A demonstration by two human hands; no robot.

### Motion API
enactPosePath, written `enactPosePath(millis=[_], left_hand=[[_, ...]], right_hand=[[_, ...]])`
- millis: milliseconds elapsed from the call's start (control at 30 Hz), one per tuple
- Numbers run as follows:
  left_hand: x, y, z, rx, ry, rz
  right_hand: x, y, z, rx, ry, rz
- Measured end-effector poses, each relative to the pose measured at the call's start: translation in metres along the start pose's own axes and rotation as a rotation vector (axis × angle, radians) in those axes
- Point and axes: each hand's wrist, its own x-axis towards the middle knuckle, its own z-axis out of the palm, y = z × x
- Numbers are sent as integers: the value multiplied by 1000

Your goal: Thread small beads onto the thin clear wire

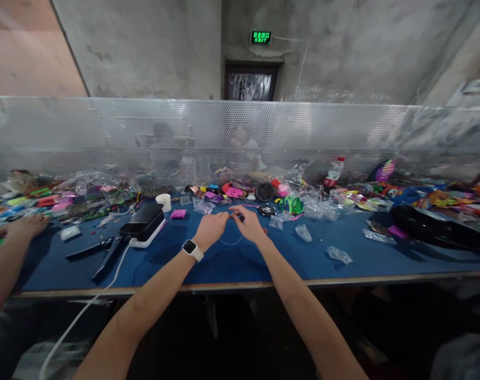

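Observation:
Both hands meet over the middle of the blue table (240, 266), fingertips almost touching. My left hand (212, 229), with a white-banded watch on its wrist, has its fingers pinched together. My right hand (248, 224) is bent at the fingers, thumb and forefinger closed in a pinch. A thin pale cord (232, 244) hangs in a loop below and between them, its ends hidden at the fingertips. Just beyond lie a pink toy piece (234, 192), a black round item (264, 191) and a green striped piece (291, 204). A small pink packet (178, 214) lies left of my left hand.
A black device (142, 221) with a white cable and an open-handled tool sit at left, near another person's hand (28, 226). Clear plastic bags (338, 255), a bottle (333, 173) and a black curved object (438, 229) are at right. A perforated metal screen (208, 126) runs behind.

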Motion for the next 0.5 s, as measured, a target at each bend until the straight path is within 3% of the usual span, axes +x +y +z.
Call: enactPosePath(millis=[500], left_hand=[[0,-1,4,-56,-23,37]], right_hand=[[0,13,-14,-213,-121,-90]])
